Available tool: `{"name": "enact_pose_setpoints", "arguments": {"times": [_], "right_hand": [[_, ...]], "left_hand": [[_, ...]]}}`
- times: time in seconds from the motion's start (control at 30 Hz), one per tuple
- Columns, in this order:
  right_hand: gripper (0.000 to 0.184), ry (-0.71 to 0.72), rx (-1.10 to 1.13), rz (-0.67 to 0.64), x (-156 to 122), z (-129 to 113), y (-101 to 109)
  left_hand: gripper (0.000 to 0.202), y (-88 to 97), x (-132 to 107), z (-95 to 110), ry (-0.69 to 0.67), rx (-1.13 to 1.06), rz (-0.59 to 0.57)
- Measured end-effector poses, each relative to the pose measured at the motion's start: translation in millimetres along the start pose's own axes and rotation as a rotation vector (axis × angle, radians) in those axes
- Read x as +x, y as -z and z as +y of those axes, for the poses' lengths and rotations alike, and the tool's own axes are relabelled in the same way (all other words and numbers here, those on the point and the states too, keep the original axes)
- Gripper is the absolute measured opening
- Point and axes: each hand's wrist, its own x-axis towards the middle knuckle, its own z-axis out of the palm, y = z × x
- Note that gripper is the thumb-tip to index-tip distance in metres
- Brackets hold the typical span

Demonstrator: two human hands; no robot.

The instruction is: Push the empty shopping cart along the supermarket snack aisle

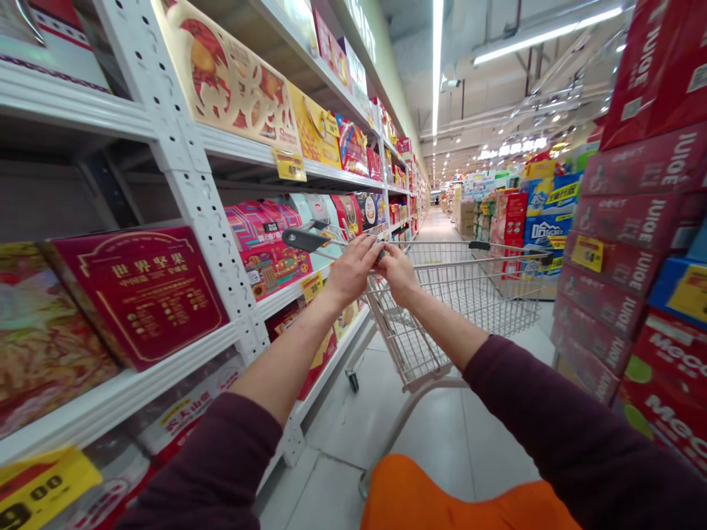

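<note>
My left hand (352, 271) and my right hand (398, 274) close together around the middle of the dark grey handle (303, 239) of a wire shopping cart (464, 294). The cart's pale metal basket stretches forward from the handle and looks to hold nothing. One small caster (352, 380) shows under its frame. Dark maroon sleeves cover both my forearms up to the wrists. Low in the view, an orange object (458, 497) sits between my arms, and its full shape is cut off by the frame edge.
White metal shelving (182, 169) full of boxed gift packages with yellow price tags runs along the left. Stacked red cartons (624, 243) rise on the right. A tiled aisle floor (436, 434) stretches ahead, with more product displays at the far end.
</note>
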Motion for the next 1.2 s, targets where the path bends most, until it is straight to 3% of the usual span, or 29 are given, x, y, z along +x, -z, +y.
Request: {"name": "enact_pose_setpoints", "arguments": {"times": [0.13,0.23,0.37,0.47,0.7,0.77,0.87,1.0,1.1,1.2], "right_hand": [[0.050,0.262,-0.543,-0.028,-6,-1,11],[0.053,0.318,-0.801,-0.021,-9,1,21],[0.055,0.319,-0.904,-0.073,-12,10,31],[0.055,0.352,-0.968,-0.131,-15,14,35],[0.055,0.394,-1.124,-0.130,-15,9,42],[0.057,0.491,-1.248,-0.121,-15,9,42],[0.064,0.582,-1.425,-0.167,-12,12,39],[0.066,0.453,-1.583,-0.239,-1,19,34],[0.067,0.298,-1.652,-0.274,12,24,36],[0.065,0.162,-1.689,-0.348,22,31,44]], "left_hand": [[0.045,19.5,3,-23,0.163,0.135,0.107],[0.044,10.6,-4,-24,0.187,0.162,0.047],[0.046,-18.1,-11,-7,0.158,0.144,-0.036],[0.048,-22.9,-10,-2,0.146,0.127,-0.068],[0.057,8.6,-14,-43,0.251,0.159,0.062],[0.051,2.7,-16,-53,0.282,0.143,0.097],[0.042,-22.2,-17,-53,0.246,0.087,0.072],[0.037,-44.5,-13,-44,0.211,0.081,-0.019],[0.036,-31.8,-11,-56,0.201,0.122,-0.030],[0.039,-9.8,-11,-82,0.233,0.206,0.068]]}}
